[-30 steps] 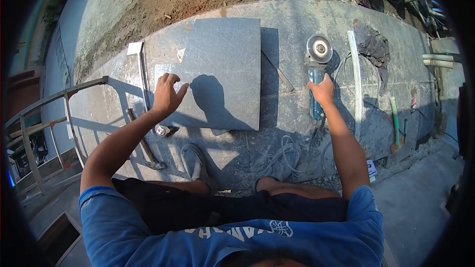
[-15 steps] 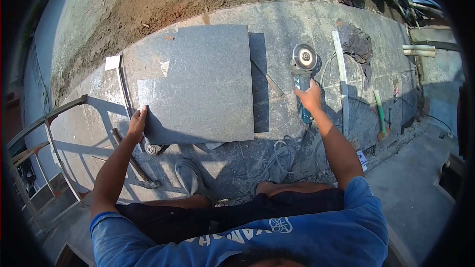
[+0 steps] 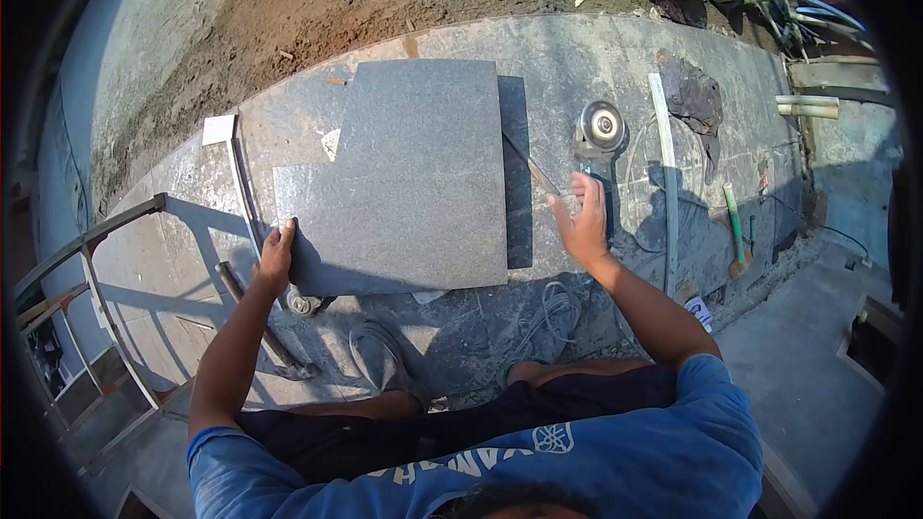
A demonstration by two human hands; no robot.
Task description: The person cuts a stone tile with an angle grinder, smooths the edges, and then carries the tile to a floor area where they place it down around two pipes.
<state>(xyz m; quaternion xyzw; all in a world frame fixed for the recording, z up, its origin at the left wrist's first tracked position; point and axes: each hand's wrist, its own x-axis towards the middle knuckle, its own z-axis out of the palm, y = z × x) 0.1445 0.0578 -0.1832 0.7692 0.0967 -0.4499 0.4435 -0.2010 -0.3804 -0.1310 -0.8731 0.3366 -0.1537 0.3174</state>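
A large grey floor tile (image 3: 413,173) with a notch cut from its far left corner lies slightly raised before me. My left hand (image 3: 277,258) grips its left edge, thumb on top and the other fingers hidden beneath. To the right of the tile, an angle grinder (image 3: 603,127) rests on the ground with its disc facing up. My right hand (image 3: 582,226) hovers over the grinder's body, fingers apart and holding nothing, and hides part of it. A thin stick-like tool (image 3: 532,163) pokes out from under the tile's right side.
A hammer (image 3: 264,322) lies left of my feet, near a metal railing (image 3: 125,317). Right of the grinder are a pale straight bar (image 3: 665,168), a dark cloth (image 3: 694,101) and a green-handled tool (image 3: 735,221). A loose cord (image 3: 553,322) is by my right foot.
My right hand has let go of the grinder and shifted slightly left, its fingers spreading. The grinder stays on the ground. My left hand keeps its hold on the tile; the view has shifted a little.
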